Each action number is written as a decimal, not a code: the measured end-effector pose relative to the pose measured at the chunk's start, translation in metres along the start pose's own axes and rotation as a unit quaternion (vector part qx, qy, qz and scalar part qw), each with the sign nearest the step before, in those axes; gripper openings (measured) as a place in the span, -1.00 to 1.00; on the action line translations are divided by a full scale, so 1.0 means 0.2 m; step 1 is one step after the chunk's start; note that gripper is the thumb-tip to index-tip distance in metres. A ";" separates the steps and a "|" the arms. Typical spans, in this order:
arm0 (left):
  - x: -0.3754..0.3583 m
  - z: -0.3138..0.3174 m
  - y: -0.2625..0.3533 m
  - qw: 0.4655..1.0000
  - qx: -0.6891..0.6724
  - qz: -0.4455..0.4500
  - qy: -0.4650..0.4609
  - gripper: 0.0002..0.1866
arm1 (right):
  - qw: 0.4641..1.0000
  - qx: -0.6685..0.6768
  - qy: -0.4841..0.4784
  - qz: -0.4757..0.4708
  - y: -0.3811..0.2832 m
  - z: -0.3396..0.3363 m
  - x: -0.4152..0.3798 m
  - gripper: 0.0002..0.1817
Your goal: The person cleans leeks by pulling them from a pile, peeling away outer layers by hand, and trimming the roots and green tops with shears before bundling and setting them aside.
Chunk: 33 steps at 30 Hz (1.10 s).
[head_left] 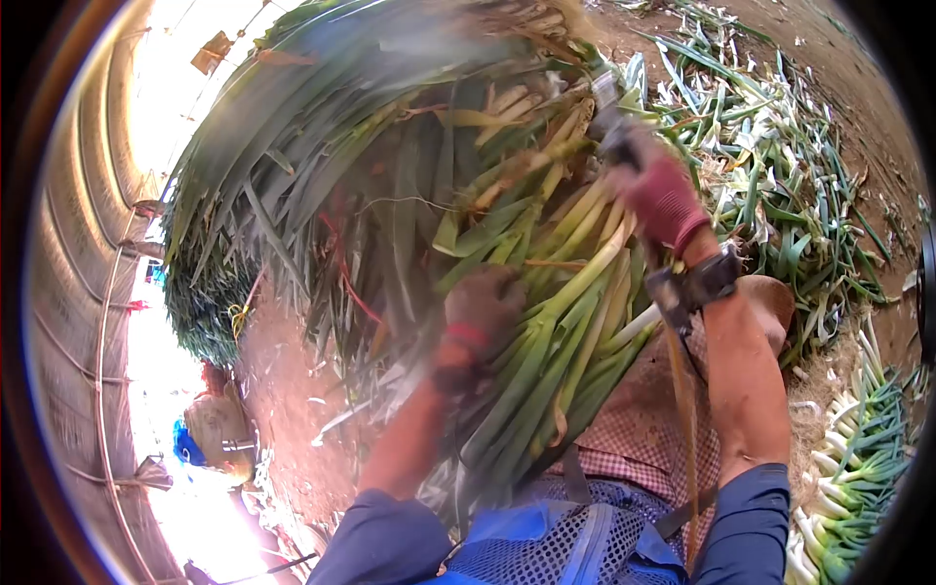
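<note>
Long green leeks (pixel 546 341) lie across the lap, their pale ends toward the upper right. My left hand (pixel 483 307), in a dark glove with a red cuff, is closed on their leaves. My right hand (pixel 658 190), in a red glove, is at the pale ends, its fingers blurred around a dark tool (pixel 614 117) whose shape I cannot make out. A small dark device hangs at the right wrist. Behind the hands rises a large heap of leeks (pixel 331 146) with drooping leaves.
Loose leaf scraps (pixel 760 166) cover the ground at the upper right. Trimmed leeks (pixel 848 468) lie in a row at the lower right. Another person (pixel 219 429) is at the far left, near the curved sheet wall (pixel 83 322). A red string (pixel 341 263) hangs on the heap.
</note>
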<state>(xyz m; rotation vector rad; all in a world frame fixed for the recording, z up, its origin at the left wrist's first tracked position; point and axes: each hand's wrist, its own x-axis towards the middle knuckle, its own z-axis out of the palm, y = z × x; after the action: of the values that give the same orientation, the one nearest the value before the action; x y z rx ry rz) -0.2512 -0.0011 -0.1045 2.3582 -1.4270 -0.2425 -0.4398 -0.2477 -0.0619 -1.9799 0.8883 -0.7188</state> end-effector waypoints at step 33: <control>0.01 -0.01 0.03 0.997 -0.028 -0.066 -0.034 -0.60 | 0.975 -0.091 -0.199 0.041 0.01 0.13 -0.25 -0.20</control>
<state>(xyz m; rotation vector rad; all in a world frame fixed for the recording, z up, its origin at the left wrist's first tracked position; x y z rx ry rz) -0.2543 -0.0060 -0.1010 2.4217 -1.2792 -0.3974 -0.4505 -0.1966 -0.0856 -2.1319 0.8057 -0.1834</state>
